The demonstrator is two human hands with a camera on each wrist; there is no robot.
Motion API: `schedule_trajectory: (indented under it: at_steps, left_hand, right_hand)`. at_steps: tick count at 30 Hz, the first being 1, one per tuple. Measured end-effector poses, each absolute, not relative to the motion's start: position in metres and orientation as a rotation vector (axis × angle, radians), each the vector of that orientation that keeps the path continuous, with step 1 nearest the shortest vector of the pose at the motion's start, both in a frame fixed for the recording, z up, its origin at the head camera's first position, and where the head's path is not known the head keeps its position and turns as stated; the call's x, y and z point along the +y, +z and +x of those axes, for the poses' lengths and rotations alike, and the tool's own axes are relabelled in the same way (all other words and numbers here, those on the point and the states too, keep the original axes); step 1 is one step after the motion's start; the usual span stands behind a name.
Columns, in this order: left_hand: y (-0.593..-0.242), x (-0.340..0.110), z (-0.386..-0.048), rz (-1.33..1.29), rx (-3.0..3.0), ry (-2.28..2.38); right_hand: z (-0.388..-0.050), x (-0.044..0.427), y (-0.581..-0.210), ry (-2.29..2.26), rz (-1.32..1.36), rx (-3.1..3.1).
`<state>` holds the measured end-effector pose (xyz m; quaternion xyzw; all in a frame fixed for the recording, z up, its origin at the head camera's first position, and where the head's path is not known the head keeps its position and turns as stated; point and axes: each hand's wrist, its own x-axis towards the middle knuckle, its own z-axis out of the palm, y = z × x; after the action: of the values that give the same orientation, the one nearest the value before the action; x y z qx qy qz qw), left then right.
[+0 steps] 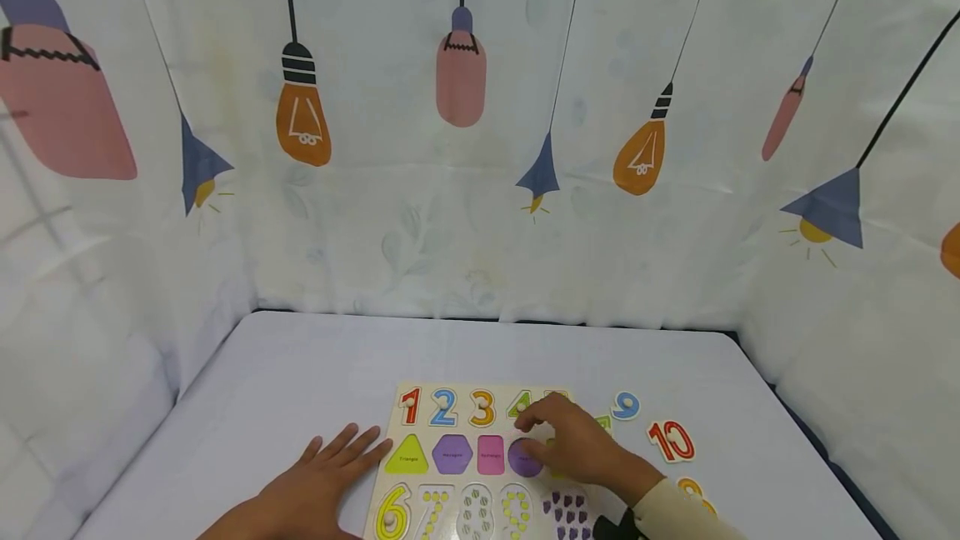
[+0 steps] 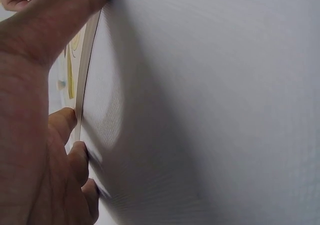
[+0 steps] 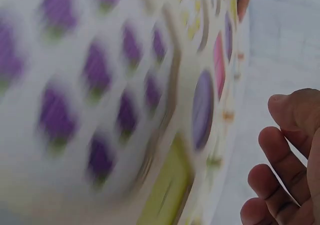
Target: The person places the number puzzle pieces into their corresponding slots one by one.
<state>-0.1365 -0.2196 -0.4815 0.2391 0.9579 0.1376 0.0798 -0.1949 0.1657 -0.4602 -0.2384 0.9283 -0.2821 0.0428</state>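
A cream puzzle board (image 1: 384,486) lies on the white table, with numbers 1, 2, 3 and 4 (image 1: 519,403) in its top row and coloured shapes below. My left hand (image 1: 318,486) rests flat on the table, fingertips at the board's left edge; in the left wrist view the fingers (image 2: 75,160) touch the board's side. Over the board's right part is my right hand (image 1: 577,444), fingers slightly bent and apart, holding nothing visible. It partly hides the top row's right end and the purple circle (image 1: 524,458). The right wrist view shows the right hand (image 3: 287,160) above the board, fingers relaxed.
Right of the board lie a blue 9 (image 1: 626,406), a red 10 (image 1: 671,442) and an orange piece (image 1: 692,487), partly hidden by the right sleeve. A yellow 6 (image 1: 392,513) sits at the board's lower left. A lamp-patterned curtain (image 1: 405,232) stands behind the table.
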Motion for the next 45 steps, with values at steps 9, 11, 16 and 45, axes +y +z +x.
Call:
schedule_trajectory:
  at_steps: [9, 11, 16, 45]
  left_hand:
    - [-0.483, -0.218, -0.138, 0.664, 2.842, 0.418]
    - [-0.484, -0.218, -0.138, 0.66, 2.841, 0.423]
    - [-0.485, -0.219, -0.137, 0.668, 2.846, 0.428]
    - [-0.487, -0.219, -0.139, 0.659, 2.847, 0.43]
  right_hand:
    - [-0.2, 0.228, -0.46, -0.853, -0.389, 2.964]
    - [-0.2, 0.237, -0.461, -0.809, -0.338, 2.985]
    - [-0.2, 0.257, -0.466, -0.743, -0.319, 3.026]
    - [-0.197, 0.25, -0.458, -0.692, -0.445, 3.084]
